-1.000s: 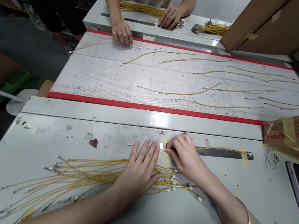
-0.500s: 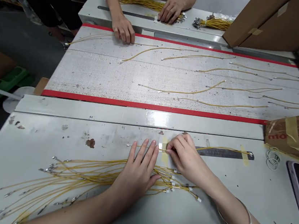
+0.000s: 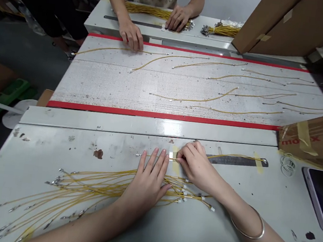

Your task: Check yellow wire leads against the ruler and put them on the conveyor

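Note:
My left hand (image 3: 148,184) lies flat, its fingers stretched out. The fingertips press on a thin yellow wire (image 3: 224,156), and the palm rests over a loose bundle of yellow wires (image 3: 103,188). Beyond the left fingertips, the wire's metal terminal (image 3: 137,155) pokes out. My right hand (image 3: 196,162) is closed in a pinch on the same wire, just right of the left fingertips. From there the wire runs right along a steel ruler (image 3: 227,160) taped to the table. Several bundle wires end in metal terminals at the left and white connectors (image 3: 212,209) at the right.
Beyond my table (image 3: 114,125) runs a red-edged conveyor belt (image 3: 103,86) carrying several separate wires. A co-worker's hand (image 3: 132,35) touches a wire there; the other (image 3: 178,18) rests by a wire bundle. At right are a cardboard box (image 3: 312,135), pale rings (image 3: 287,165) and a phone (image 3: 321,199).
My hands hold nearly the same pose on the wire. The view has shifted slightly. Across the belt, the wire under the co-worker's hand lies straighter, and that hand's fingers have loosened a little.

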Motion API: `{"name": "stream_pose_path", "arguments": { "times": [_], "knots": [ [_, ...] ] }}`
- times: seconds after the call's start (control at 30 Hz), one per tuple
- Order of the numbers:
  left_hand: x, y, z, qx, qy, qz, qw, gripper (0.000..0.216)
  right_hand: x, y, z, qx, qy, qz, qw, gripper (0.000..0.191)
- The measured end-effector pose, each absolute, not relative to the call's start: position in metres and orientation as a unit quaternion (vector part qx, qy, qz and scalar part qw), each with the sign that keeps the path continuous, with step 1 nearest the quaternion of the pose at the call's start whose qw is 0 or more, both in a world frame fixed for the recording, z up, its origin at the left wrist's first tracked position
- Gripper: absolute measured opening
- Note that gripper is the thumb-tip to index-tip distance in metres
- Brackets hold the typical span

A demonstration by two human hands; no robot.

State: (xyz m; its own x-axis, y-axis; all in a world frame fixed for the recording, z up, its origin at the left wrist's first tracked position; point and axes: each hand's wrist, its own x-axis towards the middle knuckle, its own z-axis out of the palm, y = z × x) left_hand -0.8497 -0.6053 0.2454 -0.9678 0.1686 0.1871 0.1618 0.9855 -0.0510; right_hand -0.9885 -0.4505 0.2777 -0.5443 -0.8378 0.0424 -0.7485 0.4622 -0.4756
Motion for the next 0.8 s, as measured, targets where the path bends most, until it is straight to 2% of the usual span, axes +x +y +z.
{"name": "stream_pose_path", "arguments": {
  "times": [0.33, 0.53, 0.7, 0.8],
  "knots": [
    [-0.849, -0.605, 0.239, -0.091, -0.989, 0.032, 0.115, 0.061, -0.988, -0.451, 0.281, -0.47, 0.847, -0.224, 0.107, 0.014],
    [-0.847, -0.606, 0.242, -0.077, -0.989, -0.023, 0.127, 0.063, -0.985, -0.452, 0.279, -0.466, 0.851, -0.218, 0.107, 0.015],
    [-0.84, -0.606, 0.263, -0.055, -0.972, -0.088, 0.21, 0.067, -0.997, -0.449, 0.289, -0.457, 0.826, -0.306, 0.122, 0.016],
    [-0.837, -0.607, 0.271, -0.081, -0.962, -0.122, 0.231, 0.068, -1.027, -0.433, 0.32, -0.447, 0.815, -0.365, 0.056, 0.017]
  ]
}}
